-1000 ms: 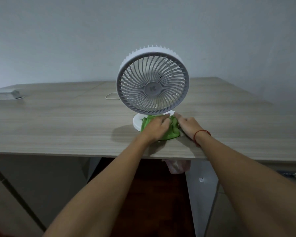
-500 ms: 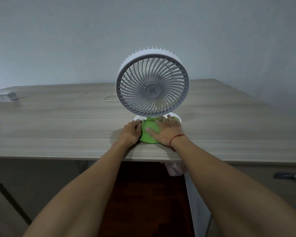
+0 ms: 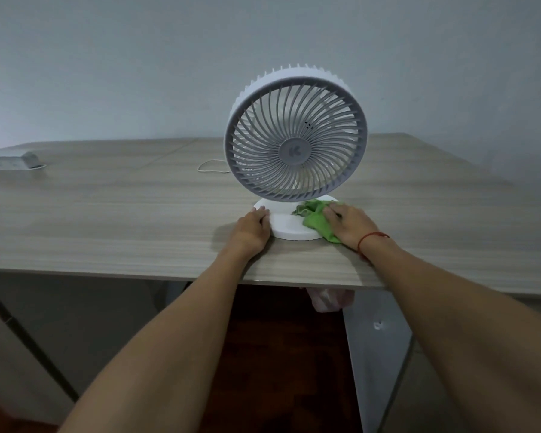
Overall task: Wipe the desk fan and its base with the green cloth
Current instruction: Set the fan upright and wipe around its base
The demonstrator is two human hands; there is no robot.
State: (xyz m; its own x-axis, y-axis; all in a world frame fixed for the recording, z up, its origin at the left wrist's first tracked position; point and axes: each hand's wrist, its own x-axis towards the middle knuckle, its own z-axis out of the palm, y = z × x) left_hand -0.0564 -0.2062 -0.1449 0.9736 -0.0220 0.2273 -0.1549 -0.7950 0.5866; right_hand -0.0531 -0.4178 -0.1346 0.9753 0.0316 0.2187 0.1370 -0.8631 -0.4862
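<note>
A white desk fan [image 3: 295, 142] with a grey round grille stands upright on the wooden desk [image 3: 122, 220], facing me. Its round white base [image 3: 286, 226] sits near the desk's front edge. My left hand [image 3: 252, 231] rests against the left side of the base, fingers curled on its rim. My right hand [image 3: 350, 225] presses the crumpled green cloth [image 3: 316, 218] onto the right side of the base. A red string circles my right wrist.
A thin white cord [image 3: 211, 167] loops on the desk behind the fan. A flat white box [image 3: 10, 160] lies at the far left. A pale wall rises behind the desk. A pinkish bag [image 3: 330, 300] hangs under the desk edge.
The cloth went from my left hand to my right hand, then slid from the front of the base to its right side. My left hand shifted to the base's left rim.
</note>
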